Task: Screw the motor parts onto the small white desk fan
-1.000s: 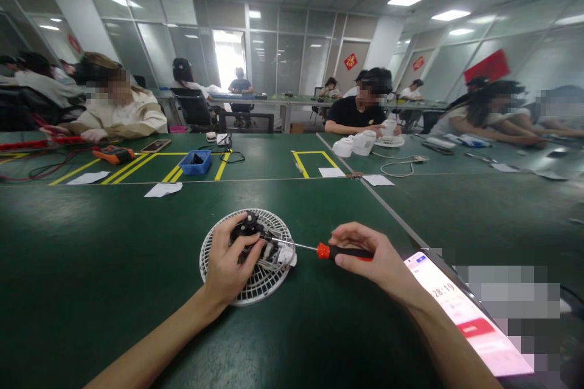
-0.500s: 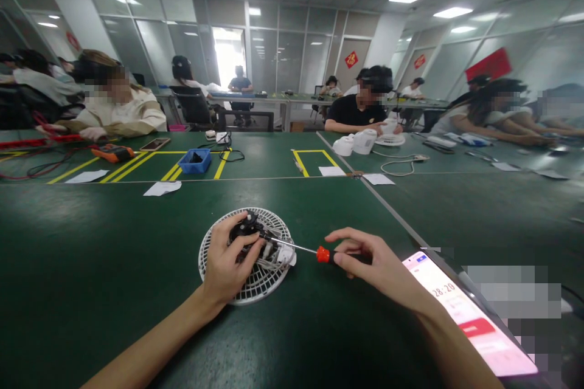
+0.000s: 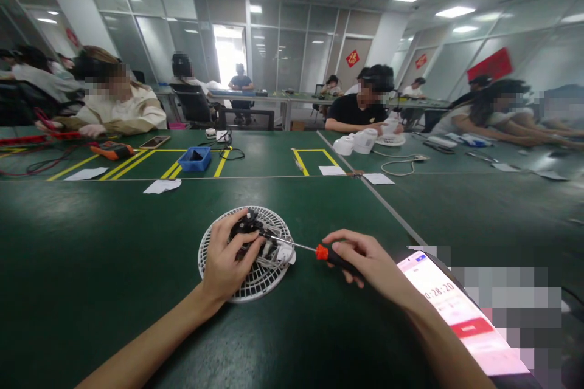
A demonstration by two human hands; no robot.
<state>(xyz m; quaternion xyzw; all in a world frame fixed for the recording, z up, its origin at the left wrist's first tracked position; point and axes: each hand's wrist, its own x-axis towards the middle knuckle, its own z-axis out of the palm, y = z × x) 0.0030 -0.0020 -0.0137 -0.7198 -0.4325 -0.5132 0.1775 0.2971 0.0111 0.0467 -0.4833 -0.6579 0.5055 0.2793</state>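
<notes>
A round white fan grille [image 3: 274, 282] lies on the green table in front of me. On it sits a black motor assembly [image 3: 244, 225] with pale wires bundled beside it. My left hand [image 3: 228, 255] is closed around the motor assembly, thumb and fingers pressed on its near side. In my right hand [image 3: 360, 258] is a screwdriver [image 3: 322, 253] with a red and black handle. Its shaft points left, and the tip meets the motor assembly near my left fingertips; the exact contact spot is too small to make out.
A lit phone [image 3: 449, 310] lies to the right, beside my right forearm. Farther back are a blue bin [image 3: 194, 159], paper slips [image 3: 162, 186], an orange multimeter [image 3: 112, 150] and white fan parts [image 3: 365, 141]. Several people sit at the tables beyond.
My right hand has shifted its fingers on the screwdriver handle, the thumb now lying farther over it. My left hand, the grille and the motor assembly have stayed in place.
</notes>
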